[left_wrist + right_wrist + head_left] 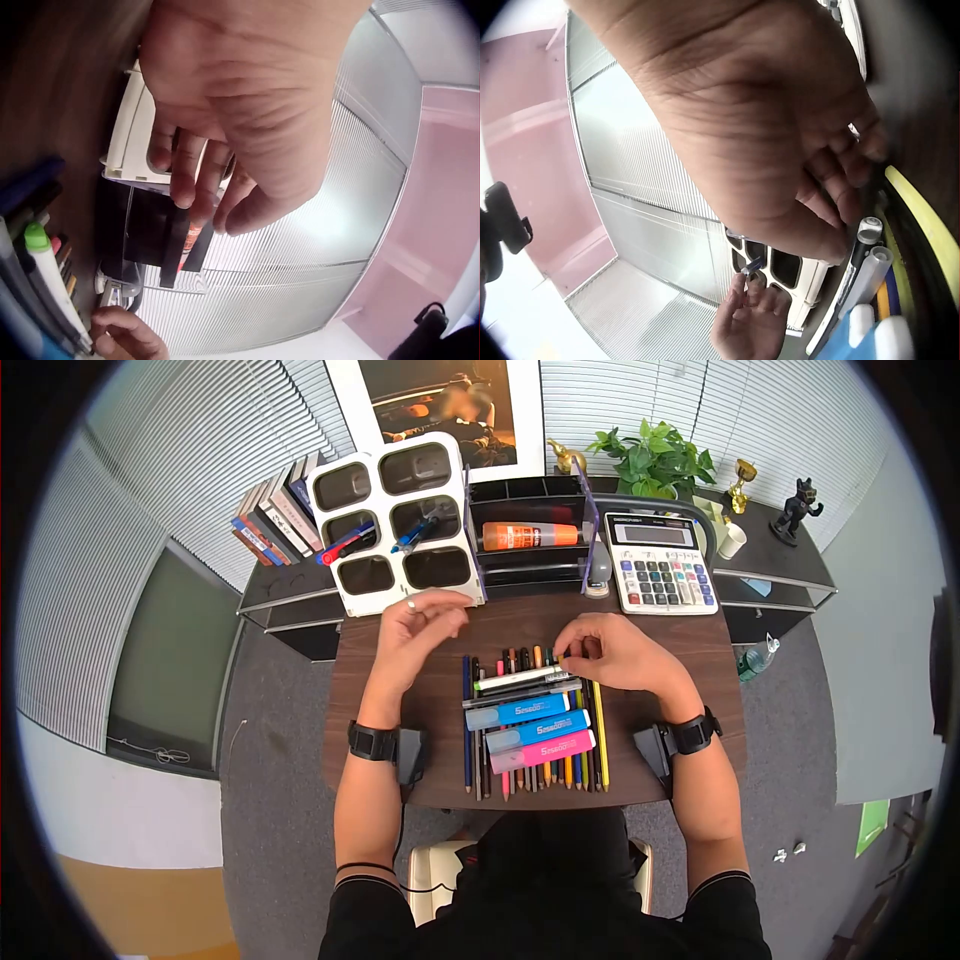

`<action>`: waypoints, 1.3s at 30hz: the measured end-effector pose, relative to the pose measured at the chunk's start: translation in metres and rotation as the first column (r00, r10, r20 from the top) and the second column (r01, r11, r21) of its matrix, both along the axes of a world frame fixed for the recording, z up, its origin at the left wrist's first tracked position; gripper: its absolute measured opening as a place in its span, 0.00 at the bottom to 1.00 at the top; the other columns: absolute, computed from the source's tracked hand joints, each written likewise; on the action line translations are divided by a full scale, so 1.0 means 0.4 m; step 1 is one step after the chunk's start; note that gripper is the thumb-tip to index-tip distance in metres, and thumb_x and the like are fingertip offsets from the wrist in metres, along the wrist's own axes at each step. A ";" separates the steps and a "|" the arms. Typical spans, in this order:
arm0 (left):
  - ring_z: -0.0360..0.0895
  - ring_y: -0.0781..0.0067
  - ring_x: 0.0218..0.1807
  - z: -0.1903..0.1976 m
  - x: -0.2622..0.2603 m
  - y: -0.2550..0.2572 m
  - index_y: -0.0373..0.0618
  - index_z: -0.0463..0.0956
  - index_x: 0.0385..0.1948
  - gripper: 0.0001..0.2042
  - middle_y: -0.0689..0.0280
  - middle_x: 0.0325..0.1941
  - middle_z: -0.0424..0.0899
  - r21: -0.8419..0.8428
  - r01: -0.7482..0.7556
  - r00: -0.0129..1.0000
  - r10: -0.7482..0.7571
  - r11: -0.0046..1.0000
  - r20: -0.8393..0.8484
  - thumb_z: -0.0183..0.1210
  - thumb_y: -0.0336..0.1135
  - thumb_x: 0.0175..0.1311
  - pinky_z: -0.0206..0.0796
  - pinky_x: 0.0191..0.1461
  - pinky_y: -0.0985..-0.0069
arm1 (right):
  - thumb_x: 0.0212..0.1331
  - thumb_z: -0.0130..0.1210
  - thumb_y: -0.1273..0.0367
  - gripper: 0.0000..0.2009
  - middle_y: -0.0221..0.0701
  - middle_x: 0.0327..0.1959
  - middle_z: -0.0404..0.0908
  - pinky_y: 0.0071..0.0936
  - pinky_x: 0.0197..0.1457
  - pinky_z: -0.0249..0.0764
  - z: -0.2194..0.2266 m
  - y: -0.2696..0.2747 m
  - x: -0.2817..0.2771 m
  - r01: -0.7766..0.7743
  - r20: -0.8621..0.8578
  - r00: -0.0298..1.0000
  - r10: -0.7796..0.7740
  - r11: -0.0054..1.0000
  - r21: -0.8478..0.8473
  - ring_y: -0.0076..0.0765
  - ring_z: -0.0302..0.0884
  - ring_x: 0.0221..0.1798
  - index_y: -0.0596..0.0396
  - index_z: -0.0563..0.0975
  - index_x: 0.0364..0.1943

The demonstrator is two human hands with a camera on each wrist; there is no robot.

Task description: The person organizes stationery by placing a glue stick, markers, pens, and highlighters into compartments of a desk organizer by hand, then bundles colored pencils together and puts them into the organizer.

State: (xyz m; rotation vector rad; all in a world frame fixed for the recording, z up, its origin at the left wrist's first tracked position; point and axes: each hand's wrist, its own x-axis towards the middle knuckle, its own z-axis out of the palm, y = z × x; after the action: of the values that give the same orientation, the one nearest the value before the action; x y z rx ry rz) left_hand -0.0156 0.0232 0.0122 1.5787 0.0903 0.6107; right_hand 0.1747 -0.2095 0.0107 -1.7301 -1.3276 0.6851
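Pencils and pens lie side by side on the brown desk (400,785). Across them rest a white marker with a green end (515,678), (56,289), dark and grey pens, two blue highlighters (530,710) and a pink highlighter (545,751). My right hand (625,655), (757,127) has its bent fingertips at the white marker's right end; a firm grip does not show. My left hand (405,650), (240,97) hovers left of the pens, holding nothing, fingers loosely bent. In the right wrist view the left hand (754,326) appears beyond the organizer's openings.
At the back stands a white organizer (385,515) with six openings, a red-and-blue pen (347,544) and a blue pen (413,535) in it. Beside it are a dark rack (530,575) with an orange tube (530,536), a stapler (598,570) and a calculator (663,565). Books (280,515) stand left.
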 end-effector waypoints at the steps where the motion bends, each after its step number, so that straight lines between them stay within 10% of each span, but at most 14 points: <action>1: 0.73 0.86 0.34 -0.006 -0.001 0.000 0.40 0.86 0.45 0.08 0.71 0.34 0.84 0.055 0.033 0.997 -0.029 0.998 -0.067 0.64 0.27 0.66 0.66 0.39 0.85 | 0.55 0.65 0.73 0.07 0.30 0.24 0.78 0.27 0.33 0.70 -0.001 0.001 -0.001 -0.003 0.010 1.000 0.004 1.000 -0.003 0.26 0.73 0.28 0.60 0.84 0.37; 11: 0.66 0.90 0.29 -0.007 -0.003 -0.005 0.46 0.86 0.44 0.10 0.77 0.32 0.80 0.325 0.238 0.910 -0.093 0.915 -0.404 0.70 0.27 0.60 0.58 0.33 0.86 | 0.56 0.66 0.72 0.07 0.32 0.28 0.77 0.30 0.36 0.71 0.002 0.007 -0.009 0.105 0.083 0.991 -0.103 0.994 -0.016 0.31 0.74 0.30 0.59 0.84 0.38; 26: 0.70 0.87 0.33 -0.011 0.002 -0.009 0.45 0.86 0.48 0.14 0.74 0.37 0.84 0.445 0.314 0.910 -0.131 0.839 -0.394 0.70 0.29 0.59 0.60 0.34 0.84 | 0.62 0.63 0.73 0.06 0.31 0.34 0.74 0.27 0.39 0.70 -0.010 0.012 -0.005 0.133 0.111 0.984 -0.138 0.990 0.052 0.29 0.71 0.34 0.60 0.83 0.40; 39: 0.75 0.89 0.31 -0.011 -0.002 0.004 0.40 0.85 0.49 0.10 0.71 0.30 0.85 0.045 0.023 0.995 -0.019 0.999 -0.097 0.62 0.29 0.71 0.63 0.33 0.87 | 0.69 0.57 0.69 0.08 0.34 0.34 0.77 0.27 0.40 0.70 -0.042 0.026 0.009 0.209 0.007 0.977 -0.215 0.957 0.202 0.29 0.72 0.35 0.63 0.79 0.41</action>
State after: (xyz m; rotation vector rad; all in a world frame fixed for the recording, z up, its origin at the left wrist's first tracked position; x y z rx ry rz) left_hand -0.0163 0.0247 0.0080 1.6516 0.1327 0.5235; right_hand 0.1781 -0.1990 -0.0060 -1.6912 -1.1655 0.3919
